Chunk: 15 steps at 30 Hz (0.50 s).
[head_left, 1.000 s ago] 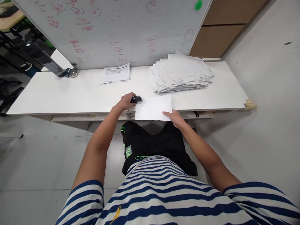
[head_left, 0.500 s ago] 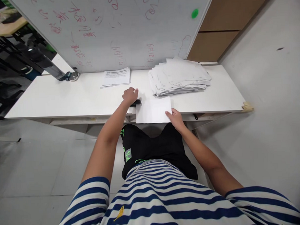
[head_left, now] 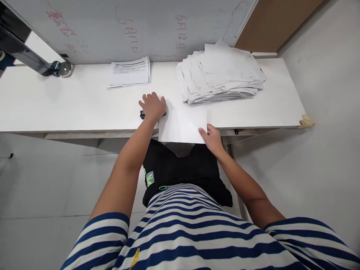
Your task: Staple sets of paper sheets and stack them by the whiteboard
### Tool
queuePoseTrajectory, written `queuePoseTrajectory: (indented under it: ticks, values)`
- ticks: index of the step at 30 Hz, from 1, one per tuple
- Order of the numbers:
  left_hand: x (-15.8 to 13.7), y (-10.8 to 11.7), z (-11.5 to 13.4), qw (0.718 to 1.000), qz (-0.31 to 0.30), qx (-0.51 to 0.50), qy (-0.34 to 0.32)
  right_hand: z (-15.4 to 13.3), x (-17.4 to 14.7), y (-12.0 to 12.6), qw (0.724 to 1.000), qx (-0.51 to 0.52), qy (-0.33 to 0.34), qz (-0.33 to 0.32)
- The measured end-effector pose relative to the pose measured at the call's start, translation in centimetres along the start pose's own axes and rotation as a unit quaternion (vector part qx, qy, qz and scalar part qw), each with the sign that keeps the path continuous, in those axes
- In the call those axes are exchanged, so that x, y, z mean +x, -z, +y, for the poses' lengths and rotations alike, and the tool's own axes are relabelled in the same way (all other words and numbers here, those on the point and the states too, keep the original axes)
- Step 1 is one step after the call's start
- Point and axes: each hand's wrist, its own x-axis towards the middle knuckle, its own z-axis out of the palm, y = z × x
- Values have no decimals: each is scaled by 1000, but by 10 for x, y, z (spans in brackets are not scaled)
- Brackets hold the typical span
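Note:
My left hand (head_left: 153, 106) lies palm down over a black stapler (head_left: 142, 115), its fingers spread. Only the two ends of the stapler show past the hand, and its middle is hidden. The left edge of some white paper (head_left: 182, 125) meets the stapler's right end; I cannot tell how many sheets there are. My right hand (head_left: 212, 138) pinches the paper's right edge, thumb on top and fingers beneath. The near part of the paper sticks out over the desk's front edge, above my lap.
A tall, uneven pile of papers (head_left: 222, 74) stands at the right back of the white desk (head_left: 87, 102). A small stack of printed sheets (head_left: 130, 73) lies at the left back. Behind them rises a whiteboard (head_left: 155, 29). A bottle (head_left: 32, 57) and a round object (head_left: 66, 69) are at the far left.
My left hand has come down over the stapler and its fingers have spread. My right hand keeps its hold on the paper. The view has tilted down closer to the desk.

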Motion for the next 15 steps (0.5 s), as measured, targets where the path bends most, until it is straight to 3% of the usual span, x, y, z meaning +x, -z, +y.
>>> queuePoseTrajectory:
  ticks: [6,11,15]
  values:
    - [-3,-12,-3,995,52,-45,-71,5,-3,-1,999,24,-21,4]
    - [12,-6,-9,989,33,-145,-16,6,-3,-4,999,18,-25,-7]
    - [13,13,-21,931,60,-359,-35,17,4,-3,998,39,-42,-12]
